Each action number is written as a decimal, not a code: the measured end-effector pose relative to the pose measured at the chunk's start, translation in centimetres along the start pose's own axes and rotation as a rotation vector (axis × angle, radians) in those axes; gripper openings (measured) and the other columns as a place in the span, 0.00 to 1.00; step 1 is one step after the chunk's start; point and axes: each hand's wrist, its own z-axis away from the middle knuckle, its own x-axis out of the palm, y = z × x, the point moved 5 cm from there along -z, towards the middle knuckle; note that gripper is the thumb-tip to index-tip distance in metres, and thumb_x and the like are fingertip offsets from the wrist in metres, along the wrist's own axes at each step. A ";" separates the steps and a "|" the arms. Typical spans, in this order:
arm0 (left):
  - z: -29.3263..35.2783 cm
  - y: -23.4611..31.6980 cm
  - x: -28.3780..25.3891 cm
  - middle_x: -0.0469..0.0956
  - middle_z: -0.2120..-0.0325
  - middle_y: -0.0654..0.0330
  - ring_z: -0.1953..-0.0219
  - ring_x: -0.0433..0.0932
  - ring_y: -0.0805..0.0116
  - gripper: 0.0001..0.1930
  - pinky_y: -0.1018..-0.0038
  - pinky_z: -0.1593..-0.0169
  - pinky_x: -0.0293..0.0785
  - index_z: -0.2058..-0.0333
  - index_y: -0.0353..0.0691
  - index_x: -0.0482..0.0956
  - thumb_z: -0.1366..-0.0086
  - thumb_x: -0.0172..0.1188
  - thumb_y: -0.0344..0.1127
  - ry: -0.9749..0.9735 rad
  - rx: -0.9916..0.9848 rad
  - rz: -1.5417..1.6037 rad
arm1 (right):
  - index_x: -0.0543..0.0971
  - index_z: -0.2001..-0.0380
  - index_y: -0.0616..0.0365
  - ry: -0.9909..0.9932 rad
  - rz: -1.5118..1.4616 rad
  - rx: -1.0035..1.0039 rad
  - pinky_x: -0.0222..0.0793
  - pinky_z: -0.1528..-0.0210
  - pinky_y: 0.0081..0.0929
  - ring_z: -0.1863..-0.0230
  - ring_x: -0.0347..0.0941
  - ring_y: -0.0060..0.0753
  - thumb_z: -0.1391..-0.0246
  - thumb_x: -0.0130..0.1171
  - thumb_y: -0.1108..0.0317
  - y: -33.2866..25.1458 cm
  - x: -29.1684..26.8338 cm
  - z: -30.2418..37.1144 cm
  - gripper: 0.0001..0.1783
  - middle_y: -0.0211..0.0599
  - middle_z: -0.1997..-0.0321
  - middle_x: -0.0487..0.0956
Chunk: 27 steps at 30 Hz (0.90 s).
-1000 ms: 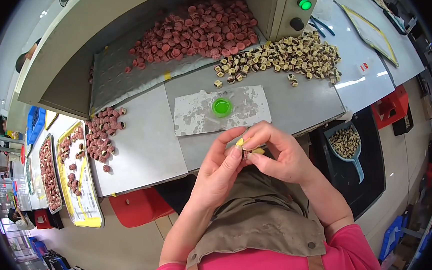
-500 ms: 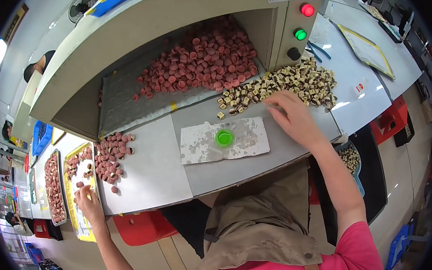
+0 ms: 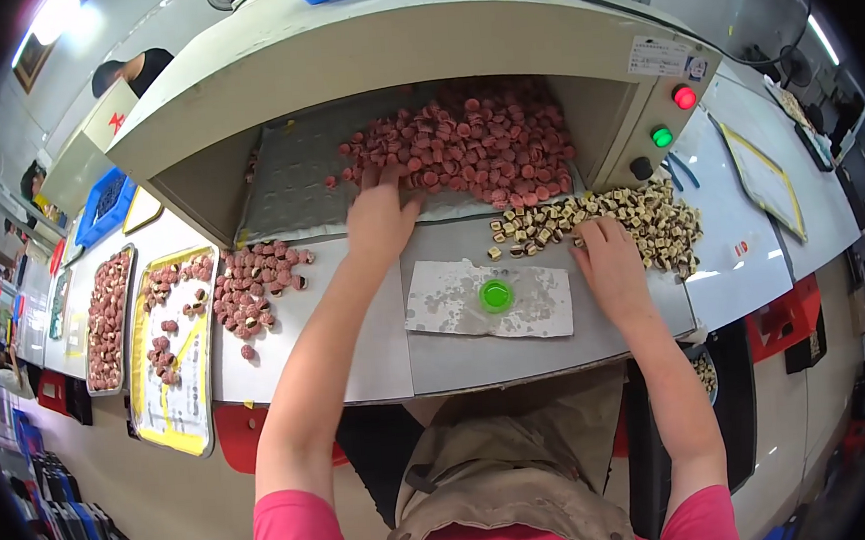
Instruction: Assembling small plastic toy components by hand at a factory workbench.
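1. Under the pale hood of the machine point(image 3: 416, 40), the red round pieces point(image 3: 474, 142) lie heaped on the grey mat, and your left hand point(image 3: 380, 213) reaches into the near edge of that heap. Its fingers are spread flat over the pieces; whether any piece is pinched beneath them is hidden, so I cannot tell.
2. Just in front of the hood's opening, the tan and dark pieces point(image 3: 610, 219) lie scattered on the grey worktop point(image 3: 458, 353). Your right hand point(image 3: 608, 263) rests at the near edge of that scatter, fingers bent down onto the pieces; the fingertips are covered, so I cannot tell if it has closed on one.
3. You seem to keep one pile under each hand so that both can draw at once, judging by how the two heaps sit side by side.
4. Between your hands, nearer to you, a small green cap point(image 3: 495, 295) sits on a stained white sheet point(image 3: 485, 301), touched by neither hand.
5. Further to your left, a loose cluster of red pieces point(image 3: 253, 288) lies on the white surface, beside a yellow-edged tray point(image 3: 173, 358) and a narrower tray point(image 3: 107, 318) filled with the same pieces.
6. On the machine's right face sit a red light point(image 3: 684, 98) and a green button point(image 3: 661, 137).
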 end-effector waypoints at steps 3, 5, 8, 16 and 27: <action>-0.8 -0.2 1.3 0.72 0.59 0.53 0.61 0.76 0.48 0.11 0.57 0.61 0.73 0.62 0.43 0.75 0.45 0.60 0.35 0.010 -0.031 0.017 | 0.73 0.65 0.58 -0.022 0.034 -0.005 0.66 0.55 0.38 0.58 0.70 0.46 0.53 0.59 0.73 0.7 0.4 0.5 0.10 0.41 0.63 0.72; -0.7 -0.4 1.6 0.71 0.57 0.53 0.62 0.76 0.48 0.11 0.56 0.63 0.74 0.63 0.43 0.75 0.45 0.60 0.35 0.035 0.045 -0.046 | 0.74 0.66 0.58 -0.015 0.016 -0.019 0.65 0.55 0.37 0.58 0.70 0.45 0.53 0.58 0.73 1.0 0.7 0.1 0.09 0.40 0.63 0.73; -0.4 -0.8 1.7 0.72 0.58 0.52 0.62 0.76 0.49 0.10 0.57 0.64 0.74 0.63 0.43 0.74 0.45 0.60 0.34 -0.036 0.078 -0.067 | 0.74 0.65 0.58 -0.034 -0.024 -0.026 0.65 0.55 0.37 0.58 0.70 0.44 0.52 0.58 0.73 1.1 -0.1 1.2 0.09 0.40 0.63 0.73; 0.0 -1.8 -0.1 0.75 0.61 0.52 0.66 0.78 0.53 0.09 0.64 0.64 0.75 0.63 0.41 0.75 0.44 0.60 0.33 0.052 0.206 -0.131 | 0.75 0.61 0.58 0.013 -0.124 -0.087 0.65 0.54 0.36 0.57 0.69 0.44 0.52 0.58 0.73 1.5 -3.5 1.8 0.12 0.38 0.62 0.75; 6.6 -2.7 -4.1 0.72 0.64 0.65 0.63 0.71 0.77 0.16 0.81 0.58 0.70 0.53 0.37 0.70 0.37 0.58 0.35 -0.081 -0.436 0.813 | 0.74 0.71 0.57 0.009 0.103 -0.010 0.68 0.60 0.40 0.63 0.73 0.44 0.60 0.61 0.70 3.9 0.3 0.3 0.10 0.39 0.70 0.75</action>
